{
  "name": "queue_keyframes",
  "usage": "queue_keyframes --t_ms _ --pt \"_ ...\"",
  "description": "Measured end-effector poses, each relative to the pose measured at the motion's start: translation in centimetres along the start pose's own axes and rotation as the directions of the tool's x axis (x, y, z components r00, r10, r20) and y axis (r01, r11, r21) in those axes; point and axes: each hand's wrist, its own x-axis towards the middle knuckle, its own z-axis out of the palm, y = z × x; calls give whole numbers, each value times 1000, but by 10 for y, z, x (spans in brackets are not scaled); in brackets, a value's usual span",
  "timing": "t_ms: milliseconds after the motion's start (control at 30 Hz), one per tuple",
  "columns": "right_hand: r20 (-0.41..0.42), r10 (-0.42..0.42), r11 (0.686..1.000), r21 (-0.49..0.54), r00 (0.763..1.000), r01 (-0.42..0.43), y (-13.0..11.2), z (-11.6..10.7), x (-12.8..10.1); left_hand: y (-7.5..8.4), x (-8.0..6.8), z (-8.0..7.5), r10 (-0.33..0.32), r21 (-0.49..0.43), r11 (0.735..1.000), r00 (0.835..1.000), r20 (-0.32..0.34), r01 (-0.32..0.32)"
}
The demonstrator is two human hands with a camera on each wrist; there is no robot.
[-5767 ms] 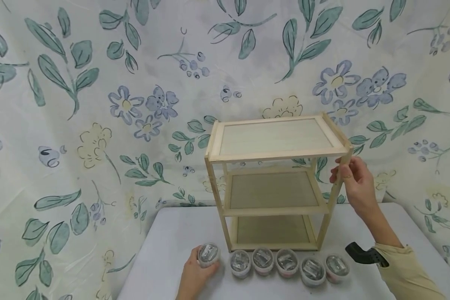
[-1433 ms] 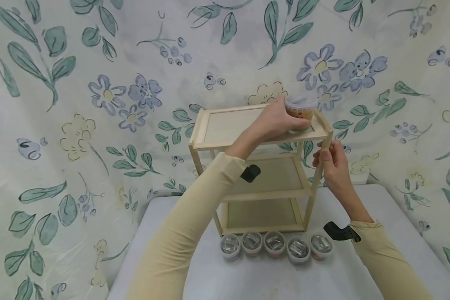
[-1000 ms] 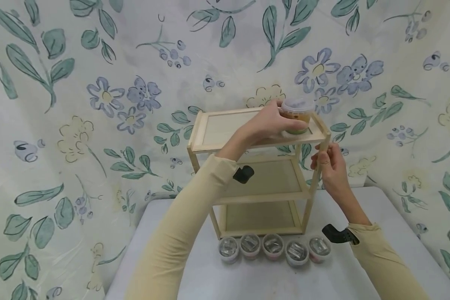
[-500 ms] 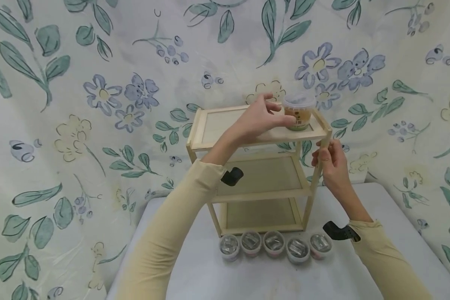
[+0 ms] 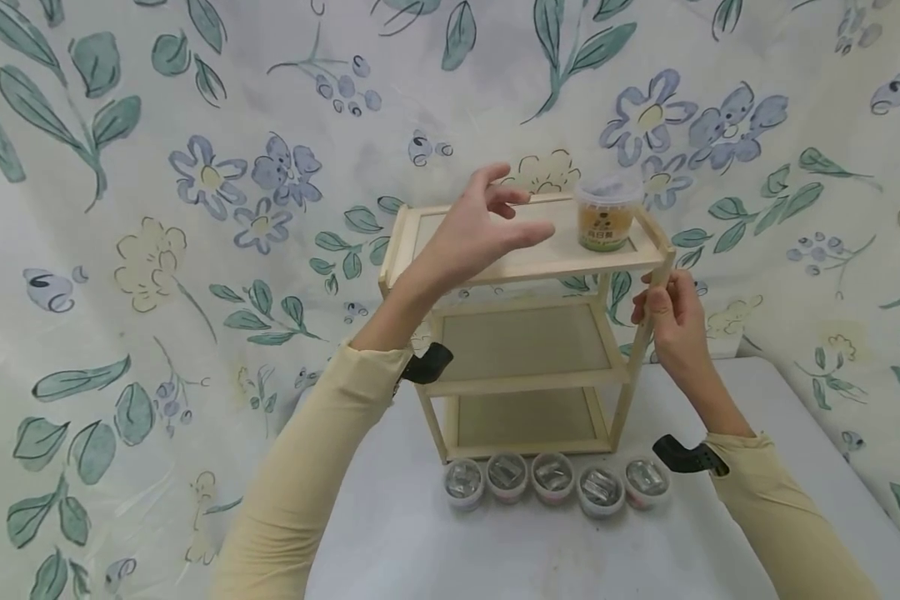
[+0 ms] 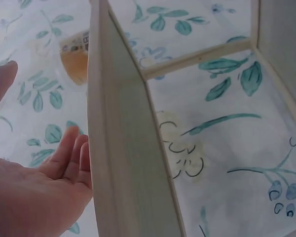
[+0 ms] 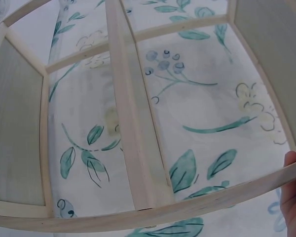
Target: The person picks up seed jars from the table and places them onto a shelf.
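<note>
Five lidded cups (image 5: 553, 482) sat in a row on the table (image 5: 495, 550). Behind them, the right hand (image 5: 671, 321) pinched the wooden shelf (image 5: 525, 333) by its front right post. Higher, the left hand (image 5: 472, 233) hovered with fingers spread, holding nothing. Beyond it, apart, the orange cup (image 5: 606, 215) stood on the top tier's right side.
</note>
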Motion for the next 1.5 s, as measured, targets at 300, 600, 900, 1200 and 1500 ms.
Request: queue_keyframes --t_ms 300,600,900,1200,1500 --pt "1 19 1000 -10 1000 -19 -1 0 1 -19 -37 -20 51 -98 993 993 -107 -61" --pt "-17 -4 1000 -26 1000 3 -1 -3 1 -38 -70 -23 94 -143 984 993 -64 -103" --pt "-9 24 999 -33 1000 -24 1 -2 -3 -60 -107 -16 175 -100 977 978 -109 -186" --pt "-7 5 1000 -7 1000 -5 -1 -1 -3 -132 -160 22 7 -108 994 993 -116 -20" --pt "-12 7 1000 3 1000 -7 -3 1 -1 -182 -191 50 -166 -104 983 968 -186 149"
